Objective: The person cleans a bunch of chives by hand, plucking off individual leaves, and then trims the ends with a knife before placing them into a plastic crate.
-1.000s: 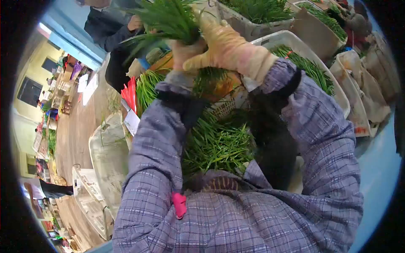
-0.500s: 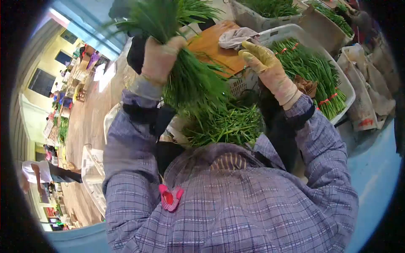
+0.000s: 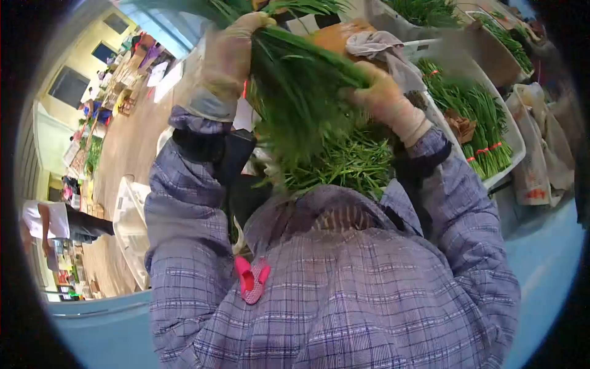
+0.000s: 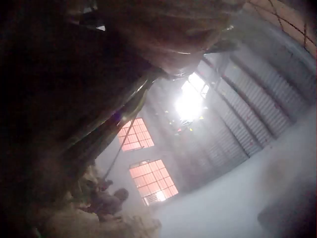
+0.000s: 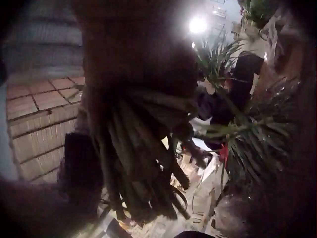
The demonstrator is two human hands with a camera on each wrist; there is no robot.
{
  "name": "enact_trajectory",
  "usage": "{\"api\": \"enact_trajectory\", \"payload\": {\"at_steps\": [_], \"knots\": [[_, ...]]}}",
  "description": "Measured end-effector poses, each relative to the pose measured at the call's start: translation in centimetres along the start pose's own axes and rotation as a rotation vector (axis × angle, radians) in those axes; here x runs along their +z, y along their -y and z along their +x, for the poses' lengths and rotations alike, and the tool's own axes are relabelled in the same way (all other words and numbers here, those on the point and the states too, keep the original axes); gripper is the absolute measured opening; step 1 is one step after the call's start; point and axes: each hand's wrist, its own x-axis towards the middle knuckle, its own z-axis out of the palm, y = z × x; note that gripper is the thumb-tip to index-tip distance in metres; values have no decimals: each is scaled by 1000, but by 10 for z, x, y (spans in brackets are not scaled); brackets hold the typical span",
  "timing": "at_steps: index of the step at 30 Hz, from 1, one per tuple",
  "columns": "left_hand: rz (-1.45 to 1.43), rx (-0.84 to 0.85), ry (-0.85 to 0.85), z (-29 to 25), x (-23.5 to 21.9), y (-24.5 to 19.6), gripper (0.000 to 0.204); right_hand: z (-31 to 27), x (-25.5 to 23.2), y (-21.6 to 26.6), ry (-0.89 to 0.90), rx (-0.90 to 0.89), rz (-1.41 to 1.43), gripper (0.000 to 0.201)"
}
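Up in front of the chest, a bunch of long, green, leafy stalks [image 3: 301, 77] spans the two gloved hands. My left hand [image 3: 228, 61] grips it at the left, with blurred leaves spilling past the fist at the top of the head view. On the other side, my right hand [image 3: 393, 104] has its fingers curled round the bunch's right end. Cut stalk ends [image 5: 138, 163] fan out below the dark hand in the right wrist view. Under the bunch lies a heap of loose green stalks [image 3: 350, 166]. Mostly dark, the left wrist view shows a few leaf blades [image 4: 131, 104].
A white crate [image 3: 519, 144] at the right holds stalks tied with red bands [image 3: 485, 149]. Behind are a crumpled cloth [image 3: 375, 46] and an orange board [image 3: 338, 38]. At the left stand a pale crate [image 3: 129, 237] and, farther off, a person [image 3: 49, 221].
One second ago both hands were together at the bunch's base; then the right hand came away with spread fingers. Now it grips the bunch's right end, and the bunch slants between both hands.
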Motion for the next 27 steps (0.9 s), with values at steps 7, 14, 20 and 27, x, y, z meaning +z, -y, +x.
{"api": "enact_trajectory", "payload": {"at_steps": [7,14,20,27], "knots": [[-220,-82,-14,-17,-4,-7,13,-7,-10,7,354,48,-26,57],[-248,-170,139,-10,-15,2,25,-11,5,-14,397,209,242,54],[-560,-194,172,-21,-3,-22,23,3,16,28,-227,-311,110,43],[-880,-104,487,-18,1,-39,24,-2,54,4,534,2,561,51]]}}
